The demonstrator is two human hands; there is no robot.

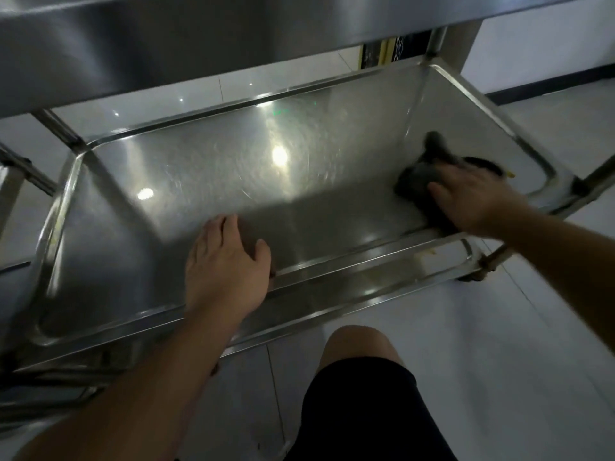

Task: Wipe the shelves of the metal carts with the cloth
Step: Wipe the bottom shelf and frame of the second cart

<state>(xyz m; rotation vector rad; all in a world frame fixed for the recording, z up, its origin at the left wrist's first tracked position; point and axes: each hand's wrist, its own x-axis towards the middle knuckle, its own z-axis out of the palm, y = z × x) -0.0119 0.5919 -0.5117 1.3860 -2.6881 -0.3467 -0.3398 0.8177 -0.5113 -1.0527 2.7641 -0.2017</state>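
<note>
Head camera looks steeply down, close over the cart shelf [216, 168]; edges bend, seemingly wide-angle.

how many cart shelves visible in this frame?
2. The lower shelf fills mid-frame, with the dark cloth at its right end; the upper shelf crosses the top. Others may be hidden.

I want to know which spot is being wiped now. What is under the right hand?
A dark cloth lies under the right hand, pressed onto the shelf near its right end. The shelf surface beneath the cloth is covered, so its state cannot be seen.
</note>
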